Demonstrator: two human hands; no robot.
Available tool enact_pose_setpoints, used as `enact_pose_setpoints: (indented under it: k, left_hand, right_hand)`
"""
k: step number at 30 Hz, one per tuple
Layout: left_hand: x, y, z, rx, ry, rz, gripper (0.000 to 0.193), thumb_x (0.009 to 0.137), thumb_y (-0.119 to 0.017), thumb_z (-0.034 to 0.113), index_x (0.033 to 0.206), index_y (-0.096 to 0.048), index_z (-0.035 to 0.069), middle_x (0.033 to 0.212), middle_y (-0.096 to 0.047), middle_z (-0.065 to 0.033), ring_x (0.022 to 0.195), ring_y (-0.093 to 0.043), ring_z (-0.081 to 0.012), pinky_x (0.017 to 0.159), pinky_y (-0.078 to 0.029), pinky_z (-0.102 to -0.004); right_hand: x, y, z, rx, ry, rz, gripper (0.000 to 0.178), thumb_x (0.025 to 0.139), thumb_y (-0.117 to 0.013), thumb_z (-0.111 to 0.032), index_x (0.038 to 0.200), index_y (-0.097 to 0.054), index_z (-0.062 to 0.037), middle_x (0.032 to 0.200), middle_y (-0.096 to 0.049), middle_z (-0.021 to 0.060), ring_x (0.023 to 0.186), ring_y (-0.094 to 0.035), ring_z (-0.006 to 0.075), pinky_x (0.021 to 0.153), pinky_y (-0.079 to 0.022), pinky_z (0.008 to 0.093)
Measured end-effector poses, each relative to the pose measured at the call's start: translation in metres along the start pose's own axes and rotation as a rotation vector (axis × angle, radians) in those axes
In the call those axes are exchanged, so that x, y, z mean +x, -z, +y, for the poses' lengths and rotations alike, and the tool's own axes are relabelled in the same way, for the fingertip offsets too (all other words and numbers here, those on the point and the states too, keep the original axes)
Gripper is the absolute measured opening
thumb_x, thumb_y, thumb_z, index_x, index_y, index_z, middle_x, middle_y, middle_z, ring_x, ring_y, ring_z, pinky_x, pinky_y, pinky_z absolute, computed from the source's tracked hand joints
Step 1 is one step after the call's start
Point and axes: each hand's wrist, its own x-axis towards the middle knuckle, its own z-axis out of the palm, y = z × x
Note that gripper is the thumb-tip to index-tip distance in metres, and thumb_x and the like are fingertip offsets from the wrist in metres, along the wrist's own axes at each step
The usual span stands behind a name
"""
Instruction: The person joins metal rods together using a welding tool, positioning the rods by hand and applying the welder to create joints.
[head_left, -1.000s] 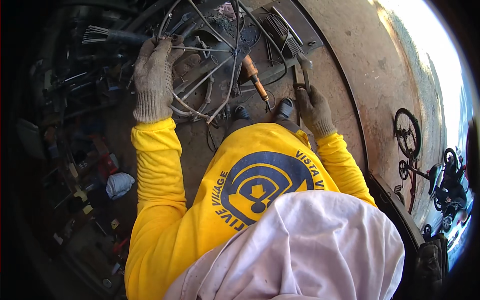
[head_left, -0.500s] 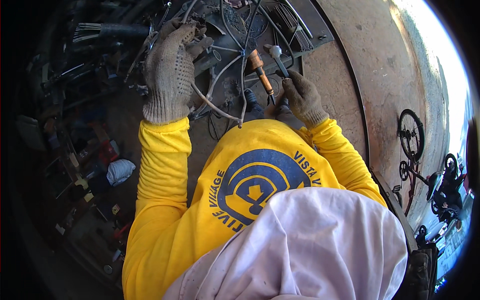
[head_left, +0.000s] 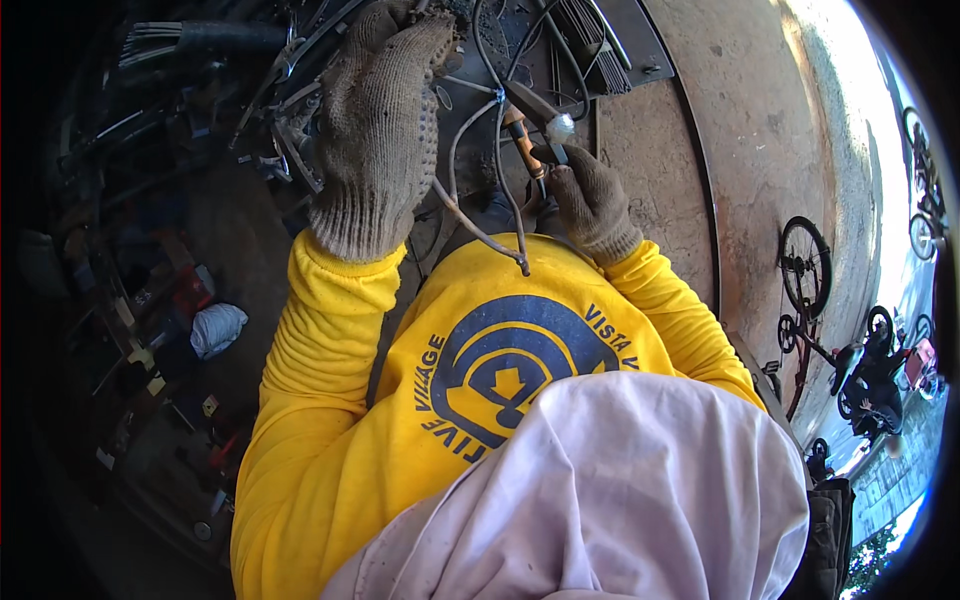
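A frame of bent metal rods (head_left: 457,150), joined at a welded cross point, stands in front of my body. My gloved left hand (head_left: 378,130) is closed at its upper left, seemingly round a rod; the fingertips are partly hidden at the picture's top. My gloved right hand (head_left: 592,203) grips a hammer (head_left: 538,107) by its handle. The hammer's head lies beside the joint, its shiny face toward me. Just left of that hand, a copper-coloured electrode holder (head_left: 522,147) hangs with its handle downward, partly covered by the hammer head.
A bundle of thin rods (head_left: 597,45) lies on the dark metal table (head_left: 645,50) at the far right. Scrap and tools clutter the dark left side, with a white cloth bundle (head_left: 217,330) among them. A bicycle (head_left: 805,280) and motorbikes stand on the right.
My left hand has moved right and away from me, its fingers closing. The rod frame has shifted and tilted rightward. The hammer head has swung round beside the joint.
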Motion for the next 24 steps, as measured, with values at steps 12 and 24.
enact_pose_setpoints:
  k: [12,24]
  left_hand:
    - [-0.006,-0.016,0.009,0.123,0.028,0.105,0.037,0.097,-0.063,0.020,0.130,-0.060,0.004,0.113,-0.070,-0.0150,0.101,-0.073,-0.0293,0.085,-0.062,-0.0428]
    - [-0.007,-0.025,0.012,0.184,0.037,0.141,0.031,0.096,-0.063,0.019,0.123,-0.064,0.005,0.110,-0.071,-0.0116,0.097,-0.073,-0.0251,0.085,-0.061,-0.0372]
  right_hand:
    - [-0.006,-0.008,0.006,-0.164,0.026,0.019,0.032,0.102,-0.056,-0.026,0.117,-0.064,0.0013,0.085,-0.069,0.0198,0.073,-0.068,0.0345,0.068,-0.052,0.0390]
    - [0.006,-0.002,-0.004,-0.146,-0.168,-0.099,0.033,0.106,-0.049,-0.022,0.120,-0.064,0.0040,0.094,-0.072,0.0139,0.085,-0.070,0.0194,0.076,-0.054,0.0297]
